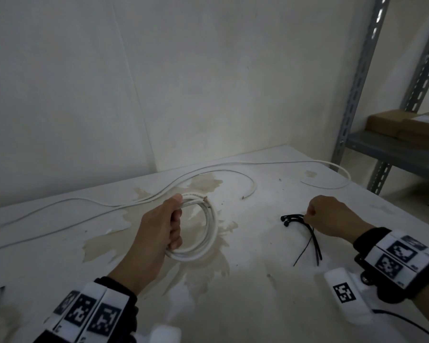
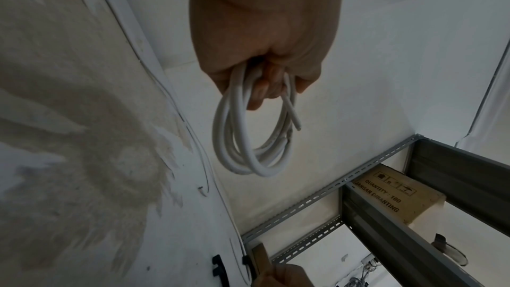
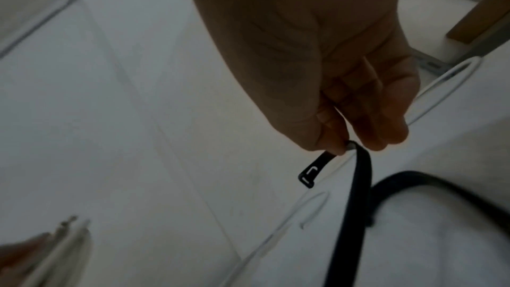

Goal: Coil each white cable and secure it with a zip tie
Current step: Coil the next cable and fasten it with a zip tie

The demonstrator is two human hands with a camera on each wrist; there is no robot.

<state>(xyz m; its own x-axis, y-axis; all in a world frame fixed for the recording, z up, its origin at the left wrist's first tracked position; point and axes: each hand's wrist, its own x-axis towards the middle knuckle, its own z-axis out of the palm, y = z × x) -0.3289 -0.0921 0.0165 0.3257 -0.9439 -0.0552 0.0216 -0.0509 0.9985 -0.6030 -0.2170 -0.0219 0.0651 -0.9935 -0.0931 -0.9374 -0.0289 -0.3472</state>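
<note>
My left hand grips a coiled white cable just above the stained white table; in the left wrist view the coil hangs in several loops from my curled fingers, one cut end sticking out. My right hand pinches a black zip tie near its head, at a small pile of black zip ties on the table's right side. Two more white cables lie uncoiled along the back of the table.
A grey metal shelf rack stands at the right with cardboard boxes on a shelf. A wall runs close behind the table. A thin black wire trails from my right wrist band.
</note>
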